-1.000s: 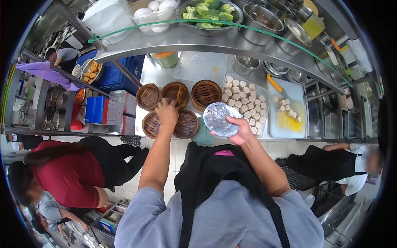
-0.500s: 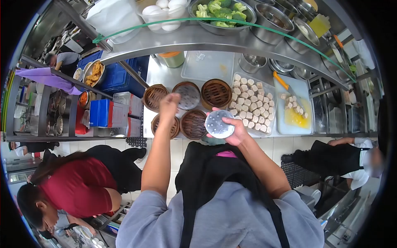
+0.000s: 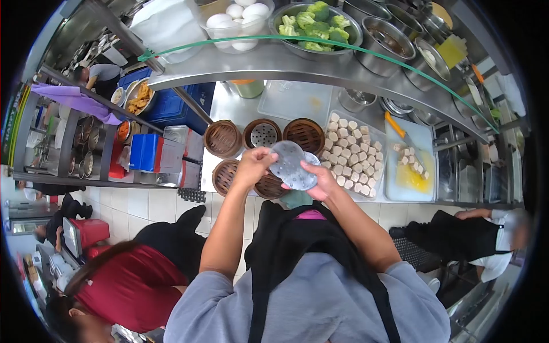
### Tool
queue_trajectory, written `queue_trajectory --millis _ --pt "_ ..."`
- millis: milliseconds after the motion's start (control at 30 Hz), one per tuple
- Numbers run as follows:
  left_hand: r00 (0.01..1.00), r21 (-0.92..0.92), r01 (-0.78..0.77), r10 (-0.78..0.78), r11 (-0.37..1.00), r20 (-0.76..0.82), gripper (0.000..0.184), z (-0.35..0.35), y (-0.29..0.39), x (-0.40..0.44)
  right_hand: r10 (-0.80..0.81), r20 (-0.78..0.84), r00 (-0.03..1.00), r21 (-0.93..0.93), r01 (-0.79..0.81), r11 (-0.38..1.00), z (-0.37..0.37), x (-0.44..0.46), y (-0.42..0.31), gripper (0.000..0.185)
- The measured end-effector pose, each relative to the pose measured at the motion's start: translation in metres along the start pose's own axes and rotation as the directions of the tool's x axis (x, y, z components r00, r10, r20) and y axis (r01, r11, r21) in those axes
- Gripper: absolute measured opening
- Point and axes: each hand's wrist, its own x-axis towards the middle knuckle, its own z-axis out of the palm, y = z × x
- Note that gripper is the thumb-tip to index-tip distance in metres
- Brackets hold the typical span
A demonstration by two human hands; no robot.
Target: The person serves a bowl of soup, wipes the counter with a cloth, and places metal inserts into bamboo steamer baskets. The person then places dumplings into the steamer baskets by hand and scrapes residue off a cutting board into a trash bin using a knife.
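Thumb and fingers of my left hand [image 3: 253,167] pinch the edge of a round, translucent perforated steamer liner [image 3: 285,157]. Under and beside it, my right hand [image 3: 325,182] grips a stack of the same liners [image 3: 307,180], its thumb resting on top. Round bamboo steamers stand on the counter in front of me: back left [image 3: 222,138], back middle with a perforated liner lying inside [image 3: 264,136], and back right, showing bare slats [image 3: 304,137]. Two closer steamers, one at left [image 3: 225,173] and one partly hidden behind my hands [image 3: 269,186], sit in the front row.
A tray of pale cubes [image 3: 354,154] stands right of the steamers. Beyond it, a knife [image 3: 400,127] lies on a cutting board [image 3: 423,186]. A steel shelf [image 3: 286,70] with bowls overhangs the counter. One person in red [image 3: 131,286] is at left, another person [image 3: 452,234] at right.
My left hand has come back from the back middle steamer to the stack in my right hand and now pinches a liner there. A liner lies in that steamer. The person in red has shifted.
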Motion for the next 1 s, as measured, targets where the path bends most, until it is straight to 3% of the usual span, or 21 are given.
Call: queue_trajectory --millis 67,133,200,233,267,300,333,400,433,533,567,600,633,667,700,733,800,833,900,933,1000 --pt "0.951 -0.264 0.035 -0.113 0.964 -0.289 0.014 -0.018 -0.003 0.002 0.005 0.021 1.000 -0.011 -0.004 1.000 -0.008 0.001 0.005 0.056" --pt "0.875 -0.260 -0.036 -0.095 0.965 -0.475 0.015 -0.063 -0.032 0.017 -0.002 0.037 0.999 -0.027 0.003 1.000 -0.005 -0.002 0.003 0.058" --pt "0.731 -0.202 -0.025 -0.120 0.979 -0.671 0.017 -0.100 -0.050 0.030 0.026 0.027 0.999 -0.007 -0.026 1.000 -0.006 -0.003 -0.003 0.062" --pt "0.729 -0.203 -0.023 -0.122 0.979 -0.673 0.017 -0.118 -0.062 0.037 0.051 0.057 0.997 0.031 -0.053 0.998 -0.005 -0.004 -0.006 0.061" --pt "0.621 0.292 0.057 0.195 0.955 -0.759 0.018 -0.133 -0.074 0.043 0.072 0.085 0.994 0.068 -0.078 0.995 -0.005 -0.004 -0.008 0.061" --pt "0.543 0.697 0.192 0.517 0.691 -0.662 0.019 -0.136 -0.075 0.043 0.068 0.066 0.995 0.059 -0.072 0.996 -0.002 -0.005 -0.008 0.059" --pt "0.551 0.696 0.189 0.512 0.692 -0.659 0.019 -0.136 -0.079 0.043 0.065 0.056 0.996 0.062 -0.068 0.996 -0.003 -0.006 -0.006 0.059" --pt "0.623 0.912 0.129 0.683 0.390 -0.380 0.021 -0.126 -0.070 0.038 0.036 0.028 0.999 -0.004 -0.036 0.999 -0.004 -0.007 -0.003 0.062" --pt "0.684 0.958 0.169 0.672 0.230 -0.282 0.021 -0.121 -0.071 0.034 0.044 0.011 0.999 0.017 -0.044 0.999 -0.005 -0.007 -0.003 0.063" --pt "0.729 0.966 0.241 0.638 0.098 -0.247 0.023 -0.104 -0.070 0.027 0.023 0.007 1.000 -0.005 -0.023 1.000 0.001 -0.010 -0.004 0.064" --pt "0.730 0.968 0.233 0.640 0.096 -0.240 0.023 -0.095 -0.061 0.027 0.013 0.011 1.000 -0.028 -0.013 1.000 0.001 -0.011 -0.004 0.064" --pt "0.818 0.878 0.016 0.498 0.479 -0.287 0.025 -0.081 -0.044 0.022 0.007 0.006 1.000 -0.023 -0.007 1.000 -0.001 -0.011 -0.003 0.064" --pt "0.904 0.594 -0.133 0.343 0.794 -0.256 0.028 -0.064 -0.026 0.013 -0.001 0.007 1.000 -0.017 0.001 1.000 -0.003 -0.011 -0.001 0.060" --pt "0.958 0.372 -0.136 0.218 0.918 -0.187 0.035 -0.038 0.001 -0.007 -0.003 0.011 1.000 -0.015 0.003 1.000 -0.005 -0.010 0.002 0.056" --pt "0.979 0.265 -0.155 0.184 0.952 -0.090 0.041 -0.018 0.007 -0.018 -0.002 -0.015 1.000 -0.032 0.002 0.999 -0.004 -0.009 0.006 0.055" --pt "0.985 0.330 -0.160 0.171 0.930 -0.002 0.037 -0.002 0.011 -0.028 0.008 -0.006 1.000 -0.039 -0.008 0.999 -0.006 -0.007 0.008 0.055" --pt "0.993 0.216 -0.099 0.082 0.971 0.089 0.031 0.005 -0.006 -0.027 0.101 -0.012 0.995 -0.091 -0.102 0.991 -0.007 -0.003 0.012 0.054" --pt "0.994 0.219 -0.099 0.084 0.971 0.075 0.031 -0.003 -0.012 -0.030 0.094 -0.034 0.995 -0.101 -0.097 0.990 -0.004 -0.003 0.015 0.056" --pt "0.964 -0.150 -0.057 0.015 0.987 -0.267 0.021 -0.020 -0.016 -0.040 0.093 -0.014 0.996 -0.116 -0.094 0.989 -0.001 -0.005 0.019 0.057" --pt "0.916 -0.088 -0.178 0.132 0.980 -0.380 0.014 -0.035 -0.024 -0.042 0.081 -0.006 0.997 -0.128 -0.081 0.988 -0.002 -0.007 0.019 0.059" --pt "0.713 0.470 -0.160 0.431 0.868 -0.554 0.014 -0.056 -0.026 -0.062 0.098 0.013 0.995 -0.079 -0.096 0.992 -0.007 -0.007 0.020 0.059"
